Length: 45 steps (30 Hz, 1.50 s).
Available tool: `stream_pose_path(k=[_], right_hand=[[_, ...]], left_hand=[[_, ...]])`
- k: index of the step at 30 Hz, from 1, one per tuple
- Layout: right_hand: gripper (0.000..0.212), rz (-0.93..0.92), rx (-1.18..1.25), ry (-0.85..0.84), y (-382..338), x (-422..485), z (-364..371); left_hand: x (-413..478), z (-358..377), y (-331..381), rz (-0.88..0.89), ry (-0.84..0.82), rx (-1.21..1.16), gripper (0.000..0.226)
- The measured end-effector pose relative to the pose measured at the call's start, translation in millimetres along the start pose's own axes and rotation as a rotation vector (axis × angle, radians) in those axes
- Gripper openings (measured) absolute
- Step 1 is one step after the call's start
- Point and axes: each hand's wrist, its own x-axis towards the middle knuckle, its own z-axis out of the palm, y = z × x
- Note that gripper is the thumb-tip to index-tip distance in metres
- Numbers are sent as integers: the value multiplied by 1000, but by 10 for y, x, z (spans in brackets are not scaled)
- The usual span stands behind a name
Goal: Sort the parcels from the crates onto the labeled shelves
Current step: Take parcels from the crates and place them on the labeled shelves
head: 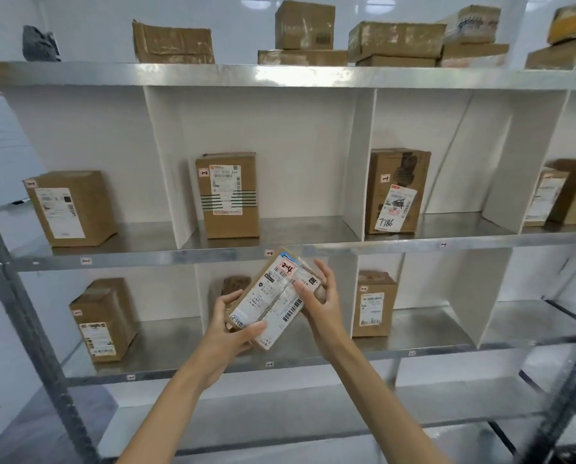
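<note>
Parcel (274,296), tilted brown box under white labels (red-marked tag on top), gripped between left hand (233,324) and right hand (320,296).

About nine brown cardboard parcels (305,25) on top metal shelf (112,73), five on middle shelf (380,247), at least three on lower shelf (430,324); one white-labelled parcel (273,296) held; one grey bag (40,43).

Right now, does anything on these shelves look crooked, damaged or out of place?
On the top shelf, the left cardboard box looks crushed, its top edge sagging. In the row below, the box marked 7786 has its white label stuck on crooked. The held parcel is merely tilted.
</note>
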Motion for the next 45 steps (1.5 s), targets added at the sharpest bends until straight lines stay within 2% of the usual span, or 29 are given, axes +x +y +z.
stream_pose_path(k=[2, 5, 6, 8, 10, 16, 26, 31, 34, 36, 39, 45], right_hand=[[85, 39, 10, 30, 87, -102, 21], [97, 89, 11, -19, 236, -260, 10], [101, 100, 20, -6, 251, -304, -30], [103, 114, 19, 28, 235, -369, -181], [98, 125, -12, 30, 156, -432, -365], [83, 102, -97, -7, -122, -581, -784], [78, 89, -154, 51, -523, -730, -1567], [84, 83, -159, 100, -702, -841, -2197], [70, 59, -235, 159, -839, -954, -2604], [56, 21, -298, 194, -943, -1036, -2887], [49, -3, -381, 252, -1073, -1142, -3320], [40, -19, -523, 467, -1170, -1299, -4222]], left_hand=[[-19, 118, -88, -14, 35, -86, 85], [-53, 334, -228, -30, 72, -175, 55], [-52, 377, -269, -34, 58, -139, 53], [-54, 423, -304, -49, 10, 5, 69], [-48, 447, -325, -66, -16, 105, 79], [-33, 752, -379, -21, -58, 202, 72], [56, 1625, -449, 23, -145, 209, 45], [150, 2257, -566, 7, -284, 177, 72], [196, 2712, -717, 9, -299, 207, 56], [233, 3023, -855, 14, -293, 226, 52], [278, 3524, -1031, 16, -248, 239, 48], [389, 4524, -1325, 47, -211, 297, 57]])
